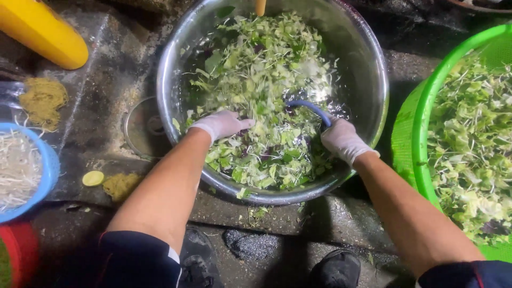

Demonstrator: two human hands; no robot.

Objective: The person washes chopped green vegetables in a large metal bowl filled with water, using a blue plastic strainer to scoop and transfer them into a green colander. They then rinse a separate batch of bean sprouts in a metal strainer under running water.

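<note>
Leftmost, blue basket (47,176) w/ white sprouts. Next, left hand (221,125), gloved, fingers loosely spread, flat on chopped greens (261,90) in water, inside steel bowl (373,69) at center. Right hand (343,140), gloved, closed around blue hose (309,106) dipping into greens. Far right, green basket (421,112) w/ more greens.

Shiny steel bowl (373,69), glossy green plastic basket (421,106).

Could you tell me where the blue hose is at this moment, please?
In the head view, the blue hose arcs over the chopped greens inside the steel basin, just above the gloved right hand.
</note>
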